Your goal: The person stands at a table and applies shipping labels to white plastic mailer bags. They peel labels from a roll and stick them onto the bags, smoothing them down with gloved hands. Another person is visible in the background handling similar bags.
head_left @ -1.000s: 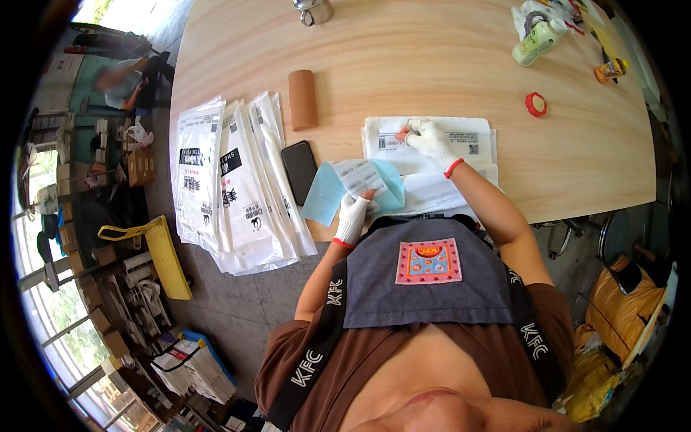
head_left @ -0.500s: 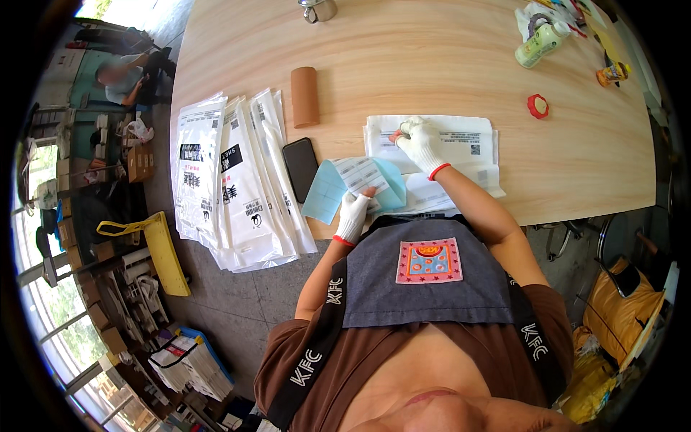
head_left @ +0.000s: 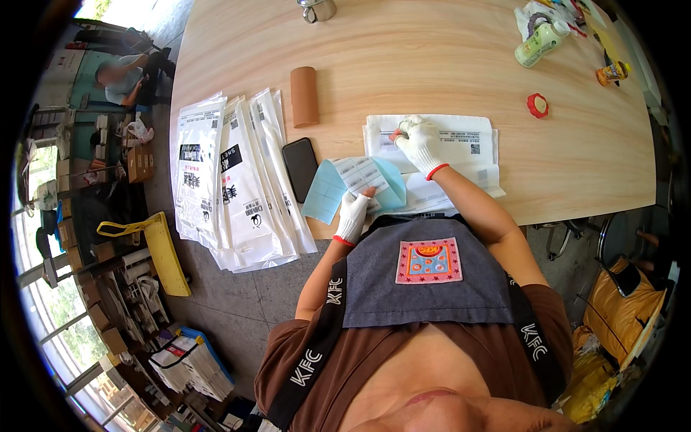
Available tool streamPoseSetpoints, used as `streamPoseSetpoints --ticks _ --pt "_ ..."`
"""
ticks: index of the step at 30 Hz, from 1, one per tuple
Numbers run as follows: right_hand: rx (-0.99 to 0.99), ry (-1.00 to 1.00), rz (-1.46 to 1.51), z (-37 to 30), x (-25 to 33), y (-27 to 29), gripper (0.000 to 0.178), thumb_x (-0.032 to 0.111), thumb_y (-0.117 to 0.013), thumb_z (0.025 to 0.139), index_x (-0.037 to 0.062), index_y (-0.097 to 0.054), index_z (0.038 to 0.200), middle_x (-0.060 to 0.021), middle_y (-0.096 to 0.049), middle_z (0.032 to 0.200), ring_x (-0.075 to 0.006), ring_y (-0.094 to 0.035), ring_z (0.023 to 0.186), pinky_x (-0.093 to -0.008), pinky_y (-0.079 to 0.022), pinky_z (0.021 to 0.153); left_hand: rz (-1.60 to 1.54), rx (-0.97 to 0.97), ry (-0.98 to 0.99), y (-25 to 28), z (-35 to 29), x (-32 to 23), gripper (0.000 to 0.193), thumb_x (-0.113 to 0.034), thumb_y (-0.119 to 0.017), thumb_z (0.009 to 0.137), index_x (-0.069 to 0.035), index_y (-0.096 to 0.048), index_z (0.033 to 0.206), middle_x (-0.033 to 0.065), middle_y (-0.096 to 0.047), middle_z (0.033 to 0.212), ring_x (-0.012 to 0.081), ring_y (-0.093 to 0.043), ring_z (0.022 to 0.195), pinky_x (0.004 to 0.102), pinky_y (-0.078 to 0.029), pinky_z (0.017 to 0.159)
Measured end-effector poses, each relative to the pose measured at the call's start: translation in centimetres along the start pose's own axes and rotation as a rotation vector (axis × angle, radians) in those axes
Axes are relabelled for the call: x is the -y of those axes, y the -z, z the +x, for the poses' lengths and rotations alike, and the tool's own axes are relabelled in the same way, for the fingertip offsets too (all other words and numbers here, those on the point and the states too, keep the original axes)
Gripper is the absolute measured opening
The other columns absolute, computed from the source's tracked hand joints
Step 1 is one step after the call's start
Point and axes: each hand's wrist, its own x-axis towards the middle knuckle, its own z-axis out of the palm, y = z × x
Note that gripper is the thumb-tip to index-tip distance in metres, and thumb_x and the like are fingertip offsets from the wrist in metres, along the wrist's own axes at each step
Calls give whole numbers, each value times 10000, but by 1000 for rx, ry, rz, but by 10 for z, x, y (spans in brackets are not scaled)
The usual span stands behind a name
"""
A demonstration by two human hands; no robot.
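Left grip [head_left: 353,215] holds curled pale-blue label paper [head_left: 323,193] (probably light, bendable; better take its edge); right grip [head_left: 420,145], I cannot tell.

Looks like knit cloth on gloves [head_left: 421,146], matt paper on labels [head_left: 358,176], glossy plastic on bags [head_left: 252,194], shiny metal on mug [head_left: 322,10].

We see bold black and red characters and square codes on the white bags [head_left: 241,205], white capitals on the apron's [head_left: 374,306] black straps [head_left: 308,366], and lettering on its pink patch [head_left: 428,261]. On the label sheet [head_left: 360,175] and pouch [head_left: 457,127], we find print too small to read.
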Motion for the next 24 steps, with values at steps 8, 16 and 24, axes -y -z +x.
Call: streamPoseSetpoints --ticks 8,16,24 --pt "46 55 19 -1 -2 2 127 198 -744 701 91 -686 738 -61 -646 895 -241 -613 841 -352 -484 761 30 -2 24 2 1 0 367 -205 -654 856 44 -596 1120 92 -655 999 156 -608 847 286 -501 733" --pt "10 17 -254 -3 12 6 383 317 -747 734 126 -568 1013 -93 -580 1036 -273 -595 918 -384 -480 769 5 25 31 9 7 12 321 -215 -664 852 22 -607 1061 51 -640 894 102 -556 693 251 -470 610" --pt "-79 78 -236 13 -16 13 302 342 -698 784 151 -587 990 -57 -592 1041 -256 -588 933 -395 -477 800 -56 -2 -14 2 3 9 290 -207 -673 851 10 -609 1033 29 -624 838 84 -525 641 240 -452 576"
